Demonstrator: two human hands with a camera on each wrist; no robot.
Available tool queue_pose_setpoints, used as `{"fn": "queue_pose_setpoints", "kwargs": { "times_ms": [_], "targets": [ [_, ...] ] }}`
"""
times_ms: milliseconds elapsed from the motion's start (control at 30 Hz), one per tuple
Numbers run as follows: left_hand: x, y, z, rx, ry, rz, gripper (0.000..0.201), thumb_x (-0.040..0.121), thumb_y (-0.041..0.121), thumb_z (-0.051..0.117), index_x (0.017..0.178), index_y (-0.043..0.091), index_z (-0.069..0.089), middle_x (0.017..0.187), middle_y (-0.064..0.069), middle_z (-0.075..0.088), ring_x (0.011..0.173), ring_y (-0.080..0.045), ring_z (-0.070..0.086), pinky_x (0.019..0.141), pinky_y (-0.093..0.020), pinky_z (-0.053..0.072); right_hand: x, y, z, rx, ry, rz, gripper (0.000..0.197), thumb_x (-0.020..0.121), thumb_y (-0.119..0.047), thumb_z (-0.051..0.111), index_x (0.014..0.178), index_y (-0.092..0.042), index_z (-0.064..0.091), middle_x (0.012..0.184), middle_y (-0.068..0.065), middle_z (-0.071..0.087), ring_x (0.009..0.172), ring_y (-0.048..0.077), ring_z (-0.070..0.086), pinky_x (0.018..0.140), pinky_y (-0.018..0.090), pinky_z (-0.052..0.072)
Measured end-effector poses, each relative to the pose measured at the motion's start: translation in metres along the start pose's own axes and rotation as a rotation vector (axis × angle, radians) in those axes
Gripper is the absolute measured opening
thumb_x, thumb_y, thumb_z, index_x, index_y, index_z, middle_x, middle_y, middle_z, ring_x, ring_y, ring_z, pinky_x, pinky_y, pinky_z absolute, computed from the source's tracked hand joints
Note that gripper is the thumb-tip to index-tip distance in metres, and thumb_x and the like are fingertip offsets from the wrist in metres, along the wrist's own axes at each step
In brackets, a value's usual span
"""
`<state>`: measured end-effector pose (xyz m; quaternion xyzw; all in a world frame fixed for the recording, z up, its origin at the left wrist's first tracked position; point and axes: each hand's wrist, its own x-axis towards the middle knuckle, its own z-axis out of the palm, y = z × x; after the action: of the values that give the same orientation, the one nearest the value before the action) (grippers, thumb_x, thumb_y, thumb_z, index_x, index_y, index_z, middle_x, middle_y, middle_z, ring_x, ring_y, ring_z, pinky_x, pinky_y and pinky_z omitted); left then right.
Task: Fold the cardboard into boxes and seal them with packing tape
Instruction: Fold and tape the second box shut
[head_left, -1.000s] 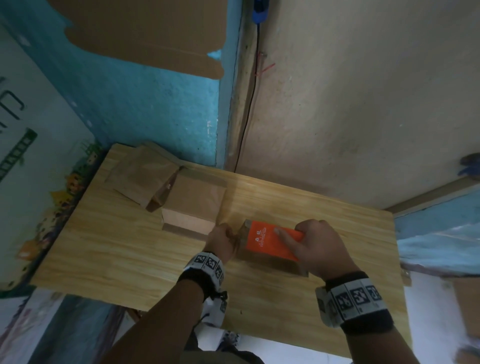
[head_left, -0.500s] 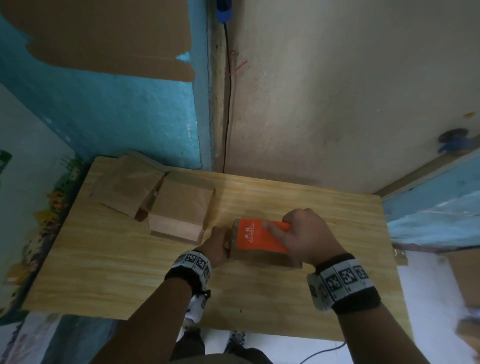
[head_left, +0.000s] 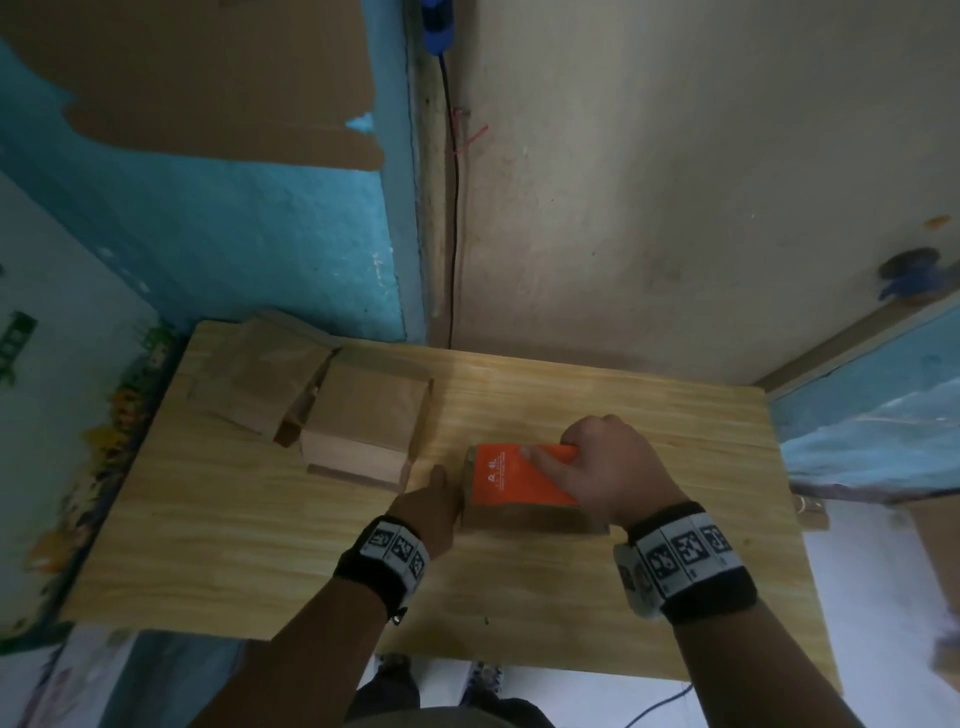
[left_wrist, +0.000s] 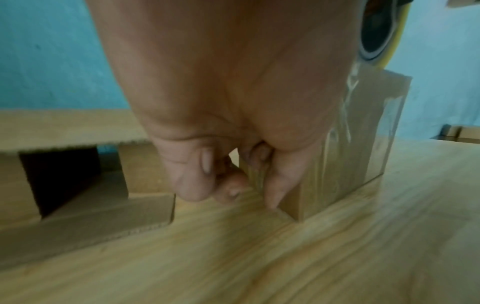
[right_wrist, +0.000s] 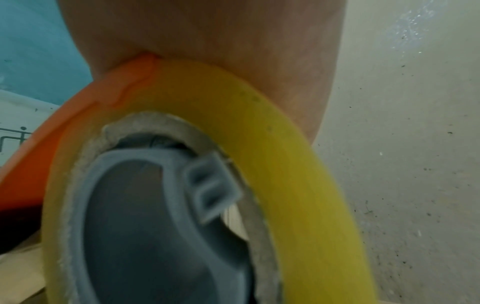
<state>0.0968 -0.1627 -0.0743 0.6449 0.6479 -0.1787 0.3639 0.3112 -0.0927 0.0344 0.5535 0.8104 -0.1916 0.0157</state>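
A small brown box (head_left: 530, 517) stands mid-table, with clear tape on its side (left_wrist: 363, 148). On top of it sits an orange tape dispenser (head_left: 511, 478) loaded with a yellow-edged tape roll (right_wrist: 285, 154). My right hand (head_left: 561, 454) grips the dispenser from above, its forefinger lying along the orange top. My left hand (head_left: 431, 506) is at the box's left end. Its fingers (left_wrist: 272, 185) are curled and held against the taped corner, and the thumb sticks out forward. The box top is hidden under the dispenser.
Two folded brown boxes (head_left: 363, 415) (head_left: 254, 379) lie at the back left of the wooden table (head_left: 260, 545), close to my left hand. A cardboard sheet (head_left: 208, 78) hangs on the blue wall. A dark cable (head_left: 452, 234) runs down the corner.
The head view has shifted a little. Both hands stay on the box and dispenser in the same spot. My left thumb now sticks out from the box end.
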Motion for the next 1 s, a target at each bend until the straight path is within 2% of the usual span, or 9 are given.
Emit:
{"fn": "queue_pose_setpoints", "kwargs": {
  "times_ms": [133, 233, 333, 433, 533, 633, 767, 900, 1000],
  "targets": [
    [-0.024, 0.006, -0.013, 0.114, -0.089, 0.035, 0.038, 0.1, 0.008, 0.049, 0.138, 0.007, 0.052, 0.149, -0.017, 0.04, 0.116, -0.034, 0.061, 0.097, -0.043, 0.053, 0.002, -0.003, 0.005, -0.017, 0.005, 0.015, 0.072, 0.088, -0.09, 0.037, 0.073, -0.025, 0.064, 0.07, -0.007, 0.061, 0.071, 0.012, 0.06, 0.065, 0.031, 0.053],
    [-0.034, 0.002, -0.028, 0.1, -0.067, -0.008, 0.034, 0.09, 0.021, 0.07, 0.122, 0.01, 0.062, 0.142, -0.012, 0.041, 0.117, -0.031, 0.057, 0.096, -0.046, 0.053, 0.0, -0.003, 0.004, 0.004, 0.01, 0.027, 0.074, 0.086, -0.092, 0.035, 0.069, -0.025, 0.061, 0.069, -0.006, 0.061, 0.07, 0.012, 0.06, 0.066, 0.034, 0.056],
    [-0.039, 0.001, -0.04, -0.055, 0.194, 0.037, 0.105, 0.064, 0.046, 0.092, 0.147, 0.023, 0.032, 0.151, -0.003, 0.029, 0.132, -0.029, 0.046, 0.106, -0.051, 0.048, -0.003, 0.001, 0.002, 0.029, 0.019, 0.02, 0.071, 0.085, -0.092, 0.034, 0.065, -0.027, 0.057, 0.069, -0.006, 0.059, 0.076, 0.014, 0.058, 0.068, 0.035, 0.052],
    [-0.032, 0.013, -0.037, -0.357, 0.25, 0.211, 0.152, 0.051, 0.047, 0.099, 0.158, 0.037, -0.008, 0.165, 0.006, 0.009, 0.149, -0.026, 0.027, 0.116, -0.06, 0.037, -0.007, 0.0, -0.004, 0.066, -0.003, 0.03, 0.07, 0.086, -0.089, 0.04, 0.068, -0.026, 0.062, 0.071, -0.005, 0.062, 0.079, 0.014, 0.059, 0.071, 0.036, 0.055],
    [-0.017, 0.013, -0.021, -0.546, 0.278, 0.289, 0.159, 0.047, 0.05, 0.1, 0.158, 0.045, -0.014, 0.164, 0.016, 0.014, 0.15, -0.017, 0.024, 0.118, -0.057, 0.035, -0.008, -0.005, -0.01, 0.1, -0.035, 0.034, 0.065, 0.091, -0.082, 0.05, 0.071, -0.022, 0.066, 0.069, -0.003, 0.064, 0.069, 0.012, 0.061, 0.061, 0.029, 0.05],
    [-0.009, 0.012, -0.004, -0.647, 0.249, 0.326, 0.162, 0.049, 0.043, 0.102, 0.156, 0.049, -0.019, 0.147, 0.03, 0.014, 0.146, -0.01, 0.023, 0.121, -0.046, 0.032, -0.009, -0.004, -0.013, 0.088, -0.041, 0.022, 0.067, 0.091, -0.083, 0.05, 0.07, -0.021, 0.065, 0.067, -0.002, 0.063, 0.064, 0.012, 0.061, 0.057, 0.028, 0.047],
    [-0.003, 0.018, 0.002, -0.391, 0.365, 0.316, 0.151, 0.055, 0.055, 0.092, 0.157, 0.042, -0.018, 0.154, 0.015, 0.025, 0.143, -0.014, 0.028, 0.121, -0.047, 0.024, -0.012, 0.002, -0.016, 0.07, -0.057, 0.048, 0.069, 0.087, -0.088, 0.048, 0.07, -0.023, 0.064, 0.072, -0.002, 0.063, 0.068, 0.014, 0.062, 0.059, 0.029, 0.048],
    [-0.005, 0.025, -0.002, -0.12, 0.413, 0.27, 0.146, 0.062, 0.064, 0.081, 0.159, 0.025, -0.022, 0.156, 0.01, 0.025, 0.14, -0.014, 0.03, 0.116, -0.043, 0.022, -0.011, 0.004, -0.019, 0.013, -0.085, 0.07, 0.068, 0.086, -0.089, 0.048, 0.083, -0.023, 0.066, 0.08, -0.002, 0.064, 0.073, 0.015, 0.065, 0.069, 0.035, 0.06],
    [-0.005, 0.028, -0.005, -0.03, 0.413, 0.24, 0.146, 0.065, 0.066, 0.078, 0.158, 0.02, -0.025, 0.157, 0.007, 0.023, 0.141, -0.016, 0.029, 0.116, -0.045, 0.021, -0.012, 0.005, -0.022, 0.012, -0.096, 0.085, 0.067, 0.086, -0.087, 0.053, 0.081, -0.021, 0.066, 0.079, -0.001, 0.065, 0.069, 0.015, 0.065, 0.065, 0.034, 0.06]
  ]
}}
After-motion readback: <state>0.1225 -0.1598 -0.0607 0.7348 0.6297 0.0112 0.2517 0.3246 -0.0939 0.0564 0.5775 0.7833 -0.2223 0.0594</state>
